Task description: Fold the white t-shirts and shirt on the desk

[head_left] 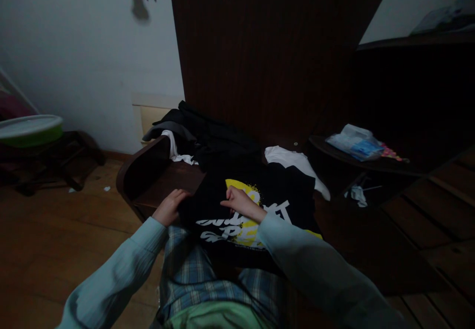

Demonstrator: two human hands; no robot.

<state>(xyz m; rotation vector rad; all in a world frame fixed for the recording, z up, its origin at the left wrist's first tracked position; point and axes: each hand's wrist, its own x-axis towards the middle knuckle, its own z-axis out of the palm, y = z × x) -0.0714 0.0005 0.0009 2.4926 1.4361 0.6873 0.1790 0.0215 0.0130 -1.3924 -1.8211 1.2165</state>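
A black T-shirt [282, 190] with a yellow and white print lies spread over a low dark wooden surface [174, 180] and my lap. My left hand [169, 207] rests on the shirt's left edge with its fingers curled over the cloth. My right hand [240, 202] lies on the printed chest, fingers bent and pinching the fabric near the yellow patch. Both arms wear pale blue sleeves. My plaid trousers [193, 274] show below the shirt.
A heap of dark clothes [208, 136] and white garments [293, 160] lie behind the shirt, against a dark wardrobe [267, 52]. A plastic bag [354, 142] sits on a round shelf at right. A green-rimmed basin [29, 128] stands at far left on a stool.
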